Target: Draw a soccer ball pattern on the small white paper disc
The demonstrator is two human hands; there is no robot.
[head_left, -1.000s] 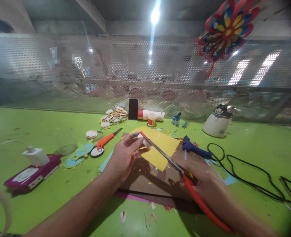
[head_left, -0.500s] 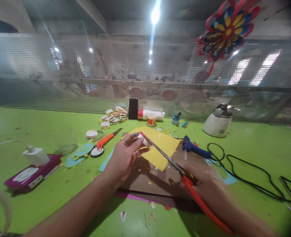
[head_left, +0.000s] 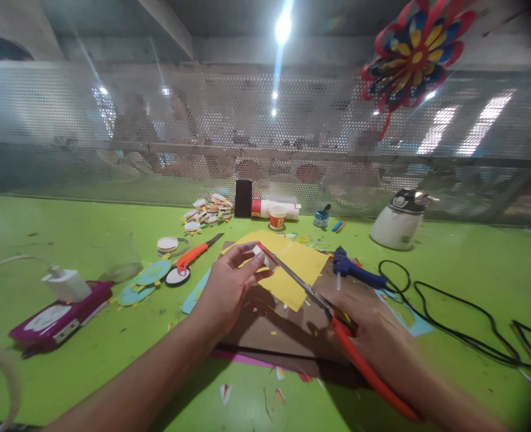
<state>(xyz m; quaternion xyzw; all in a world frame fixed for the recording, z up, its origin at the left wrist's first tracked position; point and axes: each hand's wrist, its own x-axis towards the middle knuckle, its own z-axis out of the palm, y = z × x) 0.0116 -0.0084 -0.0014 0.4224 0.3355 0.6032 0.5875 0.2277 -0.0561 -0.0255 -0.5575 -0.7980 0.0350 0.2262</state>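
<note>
Between the fingertips and thumb of my left hand [head_left: 229, 285] is a small white paper piece [head_left: 265, 255] with a red edge. My right hand [head_left: 373, 330] is wrapped round the handles of a pair of scissors [head_left: 301, 282] with orange grips. The long blades point up and left, and their tips meet the paper piece along its red edge. Below both hands lie a yellow paper sheet [head_left: 294, 288] and a brown board [head_left: 256, 333] with tiny paper scraps on it.
Right of the board are a blue glue gun [head_left: 357, 270] and its black cord [head_left: 463, 336]. To the left lie an orange-handled knife [head_left: 193, 255], light-blue paper discs [head_left: 152, 273] and a purple power strip [head_left: 60, 318]. Farther back stand a paper cup [head_left: 277, 217], a phone [head_left: 243, 198] and a white kettle-like container [head_left: 395, 225].
Both hands stay in almost the same place. The scissors and the right hand have shifted very slightly, with the blades still at the paper piece.
</note>
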